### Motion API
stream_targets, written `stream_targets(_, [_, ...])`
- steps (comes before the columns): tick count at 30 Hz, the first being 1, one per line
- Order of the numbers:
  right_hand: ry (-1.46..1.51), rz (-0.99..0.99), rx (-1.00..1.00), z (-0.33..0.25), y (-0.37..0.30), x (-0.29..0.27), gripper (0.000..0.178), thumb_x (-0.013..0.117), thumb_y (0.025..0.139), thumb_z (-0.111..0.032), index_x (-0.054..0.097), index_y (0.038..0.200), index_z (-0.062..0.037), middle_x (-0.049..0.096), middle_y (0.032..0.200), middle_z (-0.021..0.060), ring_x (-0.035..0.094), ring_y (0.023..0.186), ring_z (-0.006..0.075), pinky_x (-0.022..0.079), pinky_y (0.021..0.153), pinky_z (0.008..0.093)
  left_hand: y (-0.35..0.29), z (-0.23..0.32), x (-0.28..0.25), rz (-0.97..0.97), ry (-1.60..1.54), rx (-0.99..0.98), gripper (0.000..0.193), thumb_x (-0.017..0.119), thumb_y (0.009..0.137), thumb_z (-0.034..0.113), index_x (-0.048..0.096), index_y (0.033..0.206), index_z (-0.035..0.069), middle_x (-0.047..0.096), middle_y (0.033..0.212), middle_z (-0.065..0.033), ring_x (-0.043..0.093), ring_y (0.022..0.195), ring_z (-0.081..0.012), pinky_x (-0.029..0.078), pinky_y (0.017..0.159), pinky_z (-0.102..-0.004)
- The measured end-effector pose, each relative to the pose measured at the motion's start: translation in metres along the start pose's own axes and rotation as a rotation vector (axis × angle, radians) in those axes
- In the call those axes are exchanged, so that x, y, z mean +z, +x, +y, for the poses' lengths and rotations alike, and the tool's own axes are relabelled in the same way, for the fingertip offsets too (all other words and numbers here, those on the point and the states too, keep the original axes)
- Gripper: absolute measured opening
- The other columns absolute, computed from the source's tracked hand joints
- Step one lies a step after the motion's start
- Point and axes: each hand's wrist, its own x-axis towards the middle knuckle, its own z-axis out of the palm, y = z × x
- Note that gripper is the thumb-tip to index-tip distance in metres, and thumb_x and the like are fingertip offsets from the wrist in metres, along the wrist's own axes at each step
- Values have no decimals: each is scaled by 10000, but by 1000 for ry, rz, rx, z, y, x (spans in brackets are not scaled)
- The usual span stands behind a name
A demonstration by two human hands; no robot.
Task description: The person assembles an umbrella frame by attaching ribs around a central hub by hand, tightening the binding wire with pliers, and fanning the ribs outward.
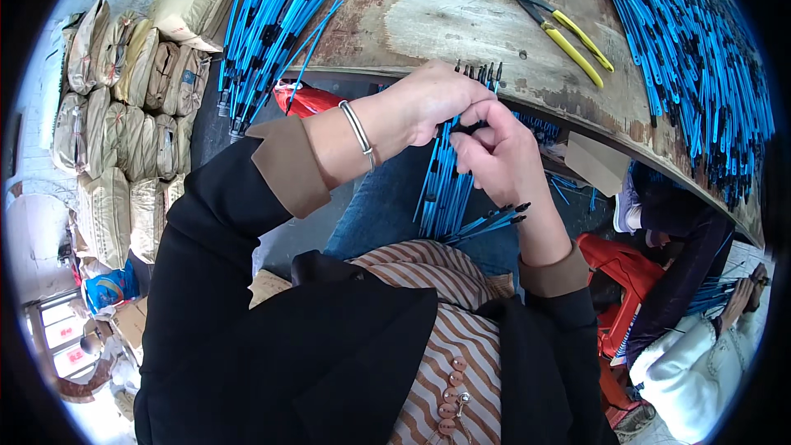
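Note:
A bunch of thin blue tubes with black ends (445, 198) stands over my lap, its black tips rising past my knuckles at the table edge. My left hand (445, 99) is closed around the upper part of this bunch, a silver bangle on its wrist. Right beside it, my right hand (504, 152) has its thumb and fingers curled together in a pinch against the bunch. What lies between those fingertips is hidden. A few tubes splay out to the right below my right wrist.
Pliers with yellow handles (573, 49) lie on the worn wooden table (461, 12). Piles of blue tubes cover its left end (284, 21) and right end (684, 58). Stacked sacks (132, 128) stand at left. At lower right, a co-worker's hands (741, 301) hold similar tubes near a red stool (614, 280).

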Motion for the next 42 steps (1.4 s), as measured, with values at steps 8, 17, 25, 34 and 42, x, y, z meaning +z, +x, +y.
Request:
stream_targets(8, [74,-572,-563,3,-20,12,267,568,874,-174,588,1102,-38,630,924,101,607,757,144,476,687,233,12,-7,0,-100,-103,19,310,681,731,161,645,916,-85,595,1022,-224,517,1008,-268,429,793,-449])
stream_targets(17, [233,-370,-318,4,-24,-1,493,321,960,-387,561,1158,-6,632,940,133,620,758,191,525,567,266,-4,0,-3,-128,-86,-12,204,640,793,115,636,922,-43,666,869,-121,630,723,-188,518,666,-333])
stream_targets(25, [328,-156,104,-13,-13,8,302,495,904,-197,578,1114,3,651,775,112,610,602,154,511,503,258,-2,-4,-5,-146,-157,22,190,633,797,115,637,884,-54,651,862,-135,619,704,-199,511,594,-328])
stream_targets(34, [-597,324,-499,10,3,18,76,578,758,-83,510,777,-53,585,599,123,600,564,323,475,479,421,1,6,1,-194,-126,-25,149,603,799,128,635,815,-17,641,779,-105,598,668,-185,473,565,-325])
stream_targets(42, [-597,278,-363,7,-1,39,146,533,742,-81,501,834,28,608,659,205,624,584,360,507,510,441,9,-12,-4,-208,-271,56,166,611,783,70,603,917,-28,651,822,-127,620,726,-204,510,676,-313])
